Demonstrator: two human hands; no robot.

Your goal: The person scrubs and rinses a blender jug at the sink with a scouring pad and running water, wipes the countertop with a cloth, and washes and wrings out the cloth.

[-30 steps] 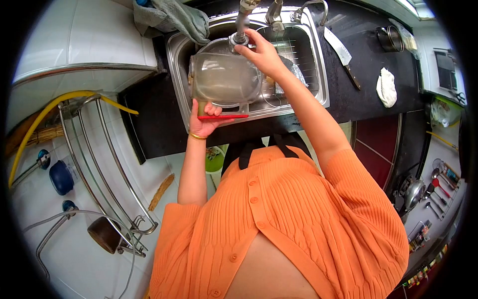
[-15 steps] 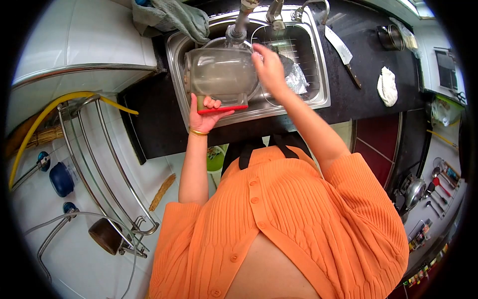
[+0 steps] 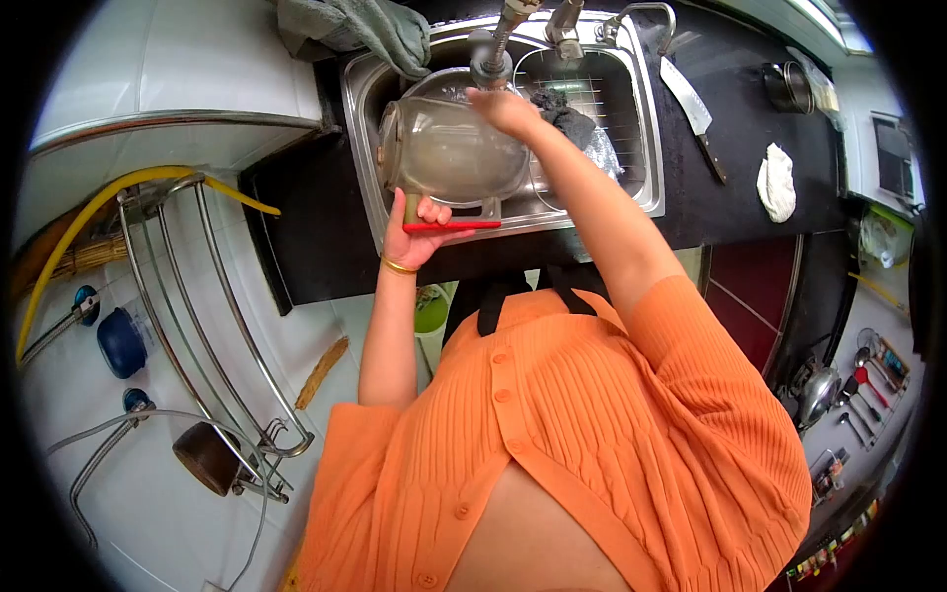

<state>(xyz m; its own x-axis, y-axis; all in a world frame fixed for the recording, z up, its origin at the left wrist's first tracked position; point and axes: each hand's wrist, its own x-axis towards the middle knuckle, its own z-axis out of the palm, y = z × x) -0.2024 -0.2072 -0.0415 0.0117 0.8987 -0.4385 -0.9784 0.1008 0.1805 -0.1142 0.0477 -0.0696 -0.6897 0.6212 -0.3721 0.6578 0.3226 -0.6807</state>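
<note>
A clear see-through jug [image 3: 454, 148] lies on its side over the left part of the steel sink [image 3: 646, 148], below the tap spout [image 3: 490, 67]. Its handle with a red strip [image 3: 449, 226] faces me. My left hand [image 3: 426, 229] has its fingers wrapped round that handle, the thumb pointing up along the side. Across the upper right of the jug reaches my right hand [image 3: 505, 111], fingers stretched out to the left close under the spout. Its fingertips are partly hidden, and I cannot tell whether they touch the jug. Behind the jug shows a round metal rim.
Dark cloth [image 3: 567, 120] and crumpled foil [image 3: 604, 153] lie on a wire rack in the sink. A large knife [image 3: 691, 109], a white cloth [image 3: 776, 183] and a steel pot [image 3: 789, 87] are on the counter at right. A grey towel [image 3: 365, 35] hangs over the sink's left corner.
My right hand has moved left and up, from beside the jug to its upper edge near the spout. My left hand keeps its hold. The view has shifted slightly.
</note>
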